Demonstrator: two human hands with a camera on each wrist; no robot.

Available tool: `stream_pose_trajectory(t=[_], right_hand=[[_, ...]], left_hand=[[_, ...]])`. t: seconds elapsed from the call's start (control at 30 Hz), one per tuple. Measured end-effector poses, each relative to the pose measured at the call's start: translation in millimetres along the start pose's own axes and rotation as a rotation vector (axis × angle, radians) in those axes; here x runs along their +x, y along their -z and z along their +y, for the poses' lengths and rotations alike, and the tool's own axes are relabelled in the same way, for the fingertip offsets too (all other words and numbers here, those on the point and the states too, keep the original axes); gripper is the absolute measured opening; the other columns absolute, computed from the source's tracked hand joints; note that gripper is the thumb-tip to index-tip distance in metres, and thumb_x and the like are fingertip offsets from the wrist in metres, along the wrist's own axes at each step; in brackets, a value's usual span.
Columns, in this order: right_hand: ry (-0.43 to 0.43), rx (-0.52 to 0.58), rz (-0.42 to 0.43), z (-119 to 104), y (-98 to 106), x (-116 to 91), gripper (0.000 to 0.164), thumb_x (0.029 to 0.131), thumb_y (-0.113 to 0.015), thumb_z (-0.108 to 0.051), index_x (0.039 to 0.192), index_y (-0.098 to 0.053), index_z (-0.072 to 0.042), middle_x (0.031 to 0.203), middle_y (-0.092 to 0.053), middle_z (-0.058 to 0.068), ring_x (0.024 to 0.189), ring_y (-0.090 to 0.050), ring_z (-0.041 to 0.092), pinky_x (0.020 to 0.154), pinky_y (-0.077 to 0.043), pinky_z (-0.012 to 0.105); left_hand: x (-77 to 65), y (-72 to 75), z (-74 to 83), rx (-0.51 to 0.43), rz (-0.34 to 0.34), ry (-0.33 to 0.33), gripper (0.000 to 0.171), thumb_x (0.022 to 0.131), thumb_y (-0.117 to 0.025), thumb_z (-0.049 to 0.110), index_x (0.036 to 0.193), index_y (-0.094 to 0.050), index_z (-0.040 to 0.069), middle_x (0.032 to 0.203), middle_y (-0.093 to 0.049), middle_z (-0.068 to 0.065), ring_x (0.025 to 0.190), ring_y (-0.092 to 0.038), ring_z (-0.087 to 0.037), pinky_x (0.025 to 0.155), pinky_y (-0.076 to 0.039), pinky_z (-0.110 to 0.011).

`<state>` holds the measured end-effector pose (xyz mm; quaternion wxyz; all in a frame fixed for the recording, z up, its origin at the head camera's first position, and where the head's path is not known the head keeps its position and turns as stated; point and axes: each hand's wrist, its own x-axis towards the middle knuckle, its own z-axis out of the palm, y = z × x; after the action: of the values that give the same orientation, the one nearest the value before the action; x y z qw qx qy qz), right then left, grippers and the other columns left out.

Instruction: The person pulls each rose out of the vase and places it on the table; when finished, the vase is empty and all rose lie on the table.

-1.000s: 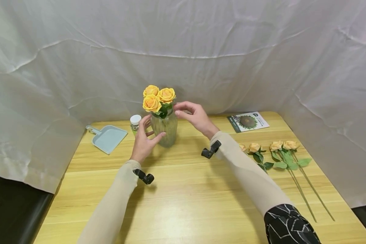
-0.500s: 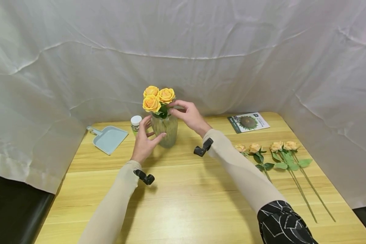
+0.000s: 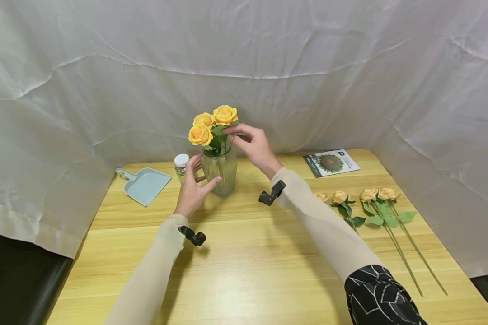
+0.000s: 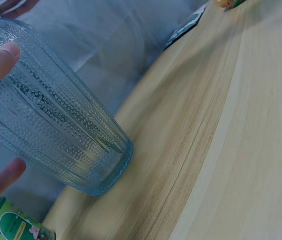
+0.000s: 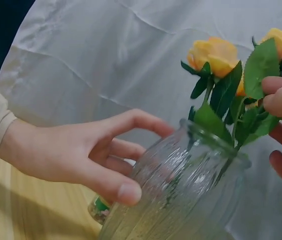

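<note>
A ribbed clear glass vase (image 3: 224, 175) stands upright on the table. My left hand (image 3: 190, 192) grips its left side, thumb in front and fingers behind; thumb and fingertips also show on the vase (image 4: 55, 110) in the left wrist view. Three yellow roses rise from the vase mouth. The right-hand rose (image 3: 225, 115) sits higher than the other two roses (image 3: 200, 134). My right hand (image 3: 255, 146) pinches it below the bloom, by its leaves or stem; in the right wrist view a green leaf (image 5: 261, 67) lies against the fingertips. The exact grip is partly hidden.
A white-capped bottle (image 3: 180, 160) stands just left of the vase, beside a pale blue dustpan (image 3: 146, 185). At the back right lies a printed seed packet (image 3: 331, 162). Several paler roses (image 3: 374, 195) with long stems lie on the table's right side.
My right hand has come left to the roses and taken hold of the right-hand one. That rose has risen, and the other blooms have shifted slightly. The left hand has stayed on the vase.
</note>
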<state>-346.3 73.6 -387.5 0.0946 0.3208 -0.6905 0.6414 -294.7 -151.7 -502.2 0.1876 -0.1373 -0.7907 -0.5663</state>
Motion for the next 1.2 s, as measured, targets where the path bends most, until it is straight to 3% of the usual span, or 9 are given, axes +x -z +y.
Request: stream_pose_trajectory(t=[0.27,0.43,0.77,1.03,1.2], right_hand=[[0.081,0.048,0.126,-23,4,13,0.022,0.101,-0.071,0.004,0.122,-0.072,0.011,0.128,-0.075,0.024,0.118,-0.074,0.018,0.109,-0.062,0.039],[0.129,0.095,0.161,-43,3,22,0.021,0.1,-0.072,0.007,0.12,-0.071,0.013,0.126,-0.076,0.023,0.117,-0.075,0.016,0.104,-0.063,0.035],[0.198,0.206,0.285,-77,7,35,0.02,0.096,-0.072,0.014,0.112,-0.072,0.002,0.11,-0.079,0.0,0.106,-0.075,0.015,0.097,-0.064,0.031],[0.373,0.289,0.416,-103,31,44,0.029,0.094,-0.072,0.016,0.108,-0.074,-0.009,0.101,-0.079,-0.001,0.1,-0.073,0.015,0.089,-0.061,0.029],[0.363,0.276,0.467,-120,55,39,0.025,0.094,-0.075,0.011,0.11,-0.074,-0.008,0.101,-0.077,0.004,0.095,-0.071,0.021,0.086,-0.063,0.03]], left_hand=[[-0.3,0.1,-1.2,0.0,0.002,0.002,0.092,0.093,-0.091,0.023,0.164,-0.033,0.024,0.169,-0.043,-0.009,0.153,-0.05,-0.035,0.111,-0.059,-0.059],[-0.9,1.5,-0.3,0.003,0.001,0.003,0.092,0.093,-0.091,0.024,0.165,-0.033,0.024,0.168,-0.044,-0.011,0.153,-0.05,-0.035,0.111,-0.059,-0.06],[-0.6,3.7,2.0,0.007,0.005,0.011,0.092,0.093,-0.091,0.025,0.165,-0.033,0.019,0.166,-0.046,-0.015,0.153,-0.049,-0.036,0.112,-0.058,-0.06],[-0.8,1.9,2.0,0.008,0.005,0.002,0.092,0.093,-0.09,0.024,0.165,-0.033,0.016,0.167,-0.045,-0.015,0.152,-0.05,-0.037,0.111,-0.059,-0.06],[0.2,0.7,2.4,0.007,0.003,-0.008,0.092,0.093,-0.09,0.024,0.165,-0.033,0.016,0.168,-0.043,-0.012,0.152,-0.05,-0.036,0.111,-0.059,-0.06]])
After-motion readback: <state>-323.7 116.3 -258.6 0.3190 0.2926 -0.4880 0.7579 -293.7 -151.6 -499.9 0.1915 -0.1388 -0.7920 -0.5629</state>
